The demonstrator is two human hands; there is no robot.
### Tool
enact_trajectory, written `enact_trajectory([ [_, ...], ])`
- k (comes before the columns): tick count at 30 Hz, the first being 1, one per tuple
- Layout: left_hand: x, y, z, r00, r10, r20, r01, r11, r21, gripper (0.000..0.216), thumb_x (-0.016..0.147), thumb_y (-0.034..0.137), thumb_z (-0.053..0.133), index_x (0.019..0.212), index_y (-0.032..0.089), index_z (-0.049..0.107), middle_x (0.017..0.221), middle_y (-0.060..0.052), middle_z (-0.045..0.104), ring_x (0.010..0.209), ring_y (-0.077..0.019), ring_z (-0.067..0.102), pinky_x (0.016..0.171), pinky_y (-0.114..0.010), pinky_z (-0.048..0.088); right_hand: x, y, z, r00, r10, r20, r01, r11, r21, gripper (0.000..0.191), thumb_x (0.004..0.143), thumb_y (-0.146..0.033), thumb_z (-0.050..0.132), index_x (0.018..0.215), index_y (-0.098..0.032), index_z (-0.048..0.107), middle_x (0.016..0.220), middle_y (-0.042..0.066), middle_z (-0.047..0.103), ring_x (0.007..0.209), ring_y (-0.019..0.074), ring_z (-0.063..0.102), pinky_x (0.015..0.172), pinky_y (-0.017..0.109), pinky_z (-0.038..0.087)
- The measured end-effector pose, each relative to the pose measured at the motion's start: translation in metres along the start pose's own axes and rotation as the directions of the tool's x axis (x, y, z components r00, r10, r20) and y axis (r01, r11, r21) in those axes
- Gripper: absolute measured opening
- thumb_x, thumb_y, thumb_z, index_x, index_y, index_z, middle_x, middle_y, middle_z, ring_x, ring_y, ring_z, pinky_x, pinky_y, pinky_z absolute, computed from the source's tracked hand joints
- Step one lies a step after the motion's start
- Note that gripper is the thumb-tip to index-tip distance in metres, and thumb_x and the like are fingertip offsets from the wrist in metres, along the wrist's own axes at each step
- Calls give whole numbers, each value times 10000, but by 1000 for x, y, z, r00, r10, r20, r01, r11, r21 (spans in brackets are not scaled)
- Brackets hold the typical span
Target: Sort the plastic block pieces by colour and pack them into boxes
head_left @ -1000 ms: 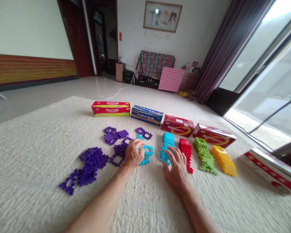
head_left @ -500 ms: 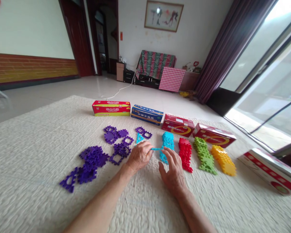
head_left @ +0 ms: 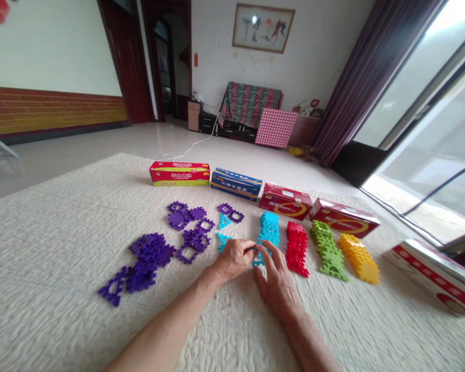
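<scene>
My left hand (head_left: 236,259) is pinched closed at the near end of a row of overlapping light-blue plastic interlocking pieces (head_left: 269,222). Whatever its fingertips hold is hidden behind them. Close by on the right, my right hand (head_left: 277,281) has its fingers apart and bent over the same row, fingertips almost meeting the left ones. Left of the row lie a light-blue triangle piece (head_left: 224,221) and a second light-blue piece (head_left: 222,241), partly covered by my left hand. Purple interlocking pieces (head_left: 149,256) lie in loose heaps further left.
To the right run rows of red pieces (head_left: 296,248), green pieces (head_left: 327,248) and yellow pieces (head_left: 358,257). Behind stand a red-yellow box (head_left: 180,175), a blue box (head_left: 236,184) and two dark-red boxes (head_left: 287,200). A white-red box (head_left: 430,274) sits far right on the quilted cover (head_left: 62,227).
My left hand has moved right and slightly down, to the light-blue row. The light-blue piece that showed between my hands is out of sight. A second loose light-blue piece shows more fully.
</scene>
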State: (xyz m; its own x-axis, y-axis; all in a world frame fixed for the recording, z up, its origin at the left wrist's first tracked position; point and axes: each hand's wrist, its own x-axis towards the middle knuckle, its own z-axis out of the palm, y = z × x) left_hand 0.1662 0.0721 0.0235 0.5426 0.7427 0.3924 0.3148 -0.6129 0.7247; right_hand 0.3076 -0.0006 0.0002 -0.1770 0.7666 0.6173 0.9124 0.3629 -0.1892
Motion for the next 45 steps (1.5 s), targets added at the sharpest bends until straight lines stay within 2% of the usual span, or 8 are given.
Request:
enact_trajectory([
  [6, 7, -18, -35, 983, -2, -186, 29, 990, 142, 260, 831, 173, 487, 983, 169, 698, 932, -68, 717, 796, -149, 652, 775, -261, 504, 2, 9, 1, 997, 56, -57, -63, 990, -127, 439, 840, -221, 535, 1270, -172, 466, 1255, 144, 510, 1135, 302, 466, 926, 490, 431],
  [11, 3, -38, -66, 990, -126, -54, 138, 923, 359, 295, 747, 223, 575, 1013, 188, 698, 1055, -67, 701, 972, -203, 643, 912, -323, 484, 4, 14, 0, 992, 114, -56, -122, 974, -189, 439, 807, -244, 554, 1236, -167, 499, 1233, 145, 537, 1134, 322, 462, 920, 516, 394],
  [17, -6, -43, -61, 983, -146, 108, 79, 877, 474, 493, 680, 276, 657, 1160, 166, 637, 1250, -109, 614, 1199, -243, 524, 1055, -361, 386, 4, 13, 0, 993, 109, -41, -115, 978, -174, 473, 789, -220, 557, 1254, -182, 480, 1293, 137, 505, 1194, 331, 423, 959, 549, 349],
  [25, -6, -48, -67, 990, -103, 91, 53, 897, 438, 607, 684, 268, 644, 1272, 167, 538, 1235, -104, 613, 1155, -251, 550, 1003, -362, 428, 8, -24, 2, 997, -47, 64, 45, 999, 28, 337, 841, -147, 491, 1174, -178, 527, 1248, 110, 551, 1171, 259, 449, 983, 449, 368],
  [31, -3, -51, -69, 995, -79, -59, 98, 857, 506, 554, 710, 268, 630, 1244, 153, 538, 1181, -122, 619, 1131, -265, 548, 987, -391, 424, 27, -63, 19, 971, 125, 205, -129, 992, 9, 387, 829, -294, 554, 1186, -149, 517, 1202, 142, 569, 1065, 274, 511, 896, 412, 418],
  [35, -5, -59, -68, 991, -99, -90, 131, 844, 520, 526, 715, 240, 622, 1229, 156, 552, 1180, -117, 615, 1136, -256, 541, 998, -376, 411, 42, -76, 29, 931, 279, 236, -267, 960, -84, 337, 807, -310, 569, 1108, -159, 556, 1070, 130, 607, 953, 263, 543, 835, 392, 426],
  [39, -5, -61, -67, 991, -99, -96, 134, 854, 503, 534, 716, 239, 624, 1241, 177, 547, 1190, -99, 613, 1131, -237, 547, 1000, -350, 406, 41, -72, 30, 929, 306, 208, -304, 952, -42, 395, 757, -212, 574, 1145, -148, 540, 1050, 127, 605, 972, 257, 547, 834, 379, 439],
  [45, -4, -59, -64, 994, -92, -61, 110, 864, 491, 519, 714, 248, 625, 1223, 166, 562, 1176, -104, 619, 1124, -244, 548, 995, -354, 405, 11, -40, 9, 974, 227, -21, -226, 974, 22, 543, 782, -217, 532, 1306, -175, 398, 1210, 150, 504, 1081, 275, 495, 882, 452, 455],
])
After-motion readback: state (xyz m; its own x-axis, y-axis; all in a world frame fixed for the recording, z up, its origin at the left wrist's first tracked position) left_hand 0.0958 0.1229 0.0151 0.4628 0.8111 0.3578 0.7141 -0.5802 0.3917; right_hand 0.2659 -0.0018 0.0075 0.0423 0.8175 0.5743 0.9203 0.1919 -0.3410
